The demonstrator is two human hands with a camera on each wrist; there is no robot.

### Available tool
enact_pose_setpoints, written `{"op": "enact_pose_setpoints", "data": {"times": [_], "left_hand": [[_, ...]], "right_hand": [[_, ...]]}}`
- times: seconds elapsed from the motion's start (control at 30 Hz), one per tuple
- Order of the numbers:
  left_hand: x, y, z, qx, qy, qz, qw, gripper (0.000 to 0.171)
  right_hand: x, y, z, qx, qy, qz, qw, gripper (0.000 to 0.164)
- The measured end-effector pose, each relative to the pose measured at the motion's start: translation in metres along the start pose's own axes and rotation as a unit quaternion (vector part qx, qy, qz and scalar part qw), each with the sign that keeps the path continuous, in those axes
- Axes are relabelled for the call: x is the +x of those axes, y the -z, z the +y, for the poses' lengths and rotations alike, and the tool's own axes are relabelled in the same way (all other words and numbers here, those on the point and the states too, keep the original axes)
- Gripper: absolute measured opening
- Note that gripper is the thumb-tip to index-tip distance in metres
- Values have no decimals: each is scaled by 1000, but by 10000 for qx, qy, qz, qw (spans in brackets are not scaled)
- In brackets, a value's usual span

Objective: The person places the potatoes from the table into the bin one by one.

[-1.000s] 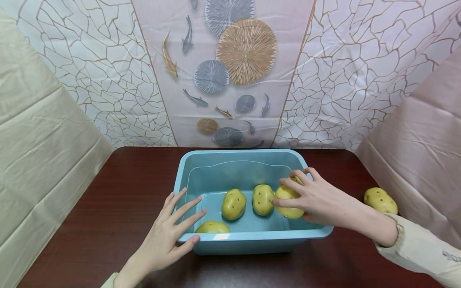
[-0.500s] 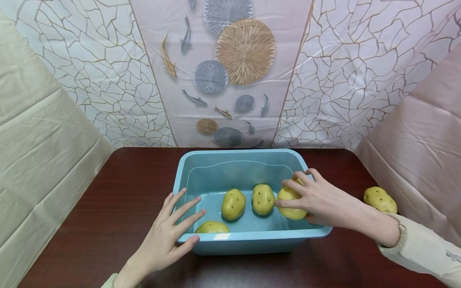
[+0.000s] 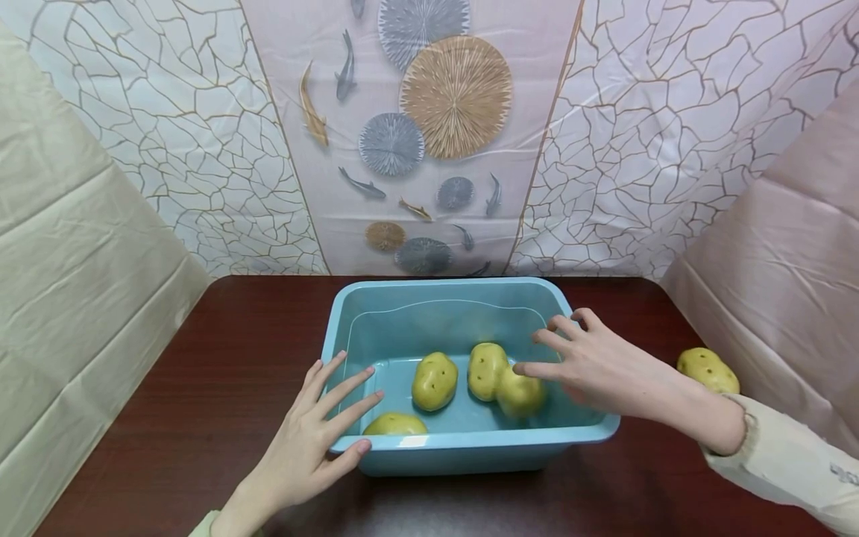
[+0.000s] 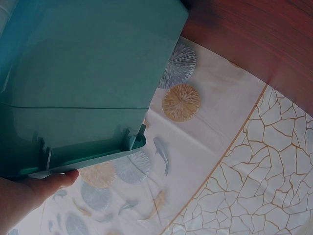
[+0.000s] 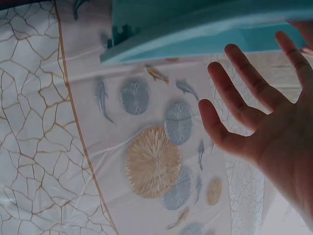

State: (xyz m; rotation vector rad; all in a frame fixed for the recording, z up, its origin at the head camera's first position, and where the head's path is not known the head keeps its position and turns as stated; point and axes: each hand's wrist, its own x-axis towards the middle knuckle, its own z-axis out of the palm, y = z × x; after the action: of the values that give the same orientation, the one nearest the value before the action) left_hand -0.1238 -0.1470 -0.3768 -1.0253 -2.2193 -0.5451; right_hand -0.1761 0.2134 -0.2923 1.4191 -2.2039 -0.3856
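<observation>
A light blue plastic basin [image 3: 470,440] stands on the table with several yellow potatoes inside. My left hand [image 3: 305,436] lies at its left front corner, fingers spread over the rim and thumb at the front edge; the left wrist view shows the thumb [image 4: 56,181] against the rim. Over the basin's right side hovers my right hand [image 3: 597,369], fingers parted and holding nothing. Just below and left of those fingers is a blurred potato [image 3: 522,394], overlapping another potato [image 3: 486,371]. One more potato [image 3: 435,381] lies mid-basin, and a potato [image 3: 396,424] is partly hidden by the front rim.
Outside the basin, a potato [image 3: 708,370] sits at the right edge of the dark red-brown table [image 3: 235,358], beside a pinkish cloth [image 3: 785,298]. A patterned cloth [image 3: 268,224] hangs behind the table, and a beige cloth [image 3: 87,261] slopes along the left.
My right hand has let go of the potato it gripped, which has dropped down and left inside the basin. Its fingers have opened. The left hand has not moved.
</observation>
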Motion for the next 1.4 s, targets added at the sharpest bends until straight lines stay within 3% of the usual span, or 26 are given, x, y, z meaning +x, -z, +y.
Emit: {"op": "enact_pose_setpoints", "data": {"times": [0.97, 1.4], "left_hand": [[0, 0, -1, -23, -35, 27, 10000, 40], [0, 1, 0, -15, 27, -26, 10000, 39]], "right_hand": [[-6, 8, 6, 118, -379, -15, 9992, 57], [-9, 11, 7, 132, -413, 227, 9988, 57]]}}
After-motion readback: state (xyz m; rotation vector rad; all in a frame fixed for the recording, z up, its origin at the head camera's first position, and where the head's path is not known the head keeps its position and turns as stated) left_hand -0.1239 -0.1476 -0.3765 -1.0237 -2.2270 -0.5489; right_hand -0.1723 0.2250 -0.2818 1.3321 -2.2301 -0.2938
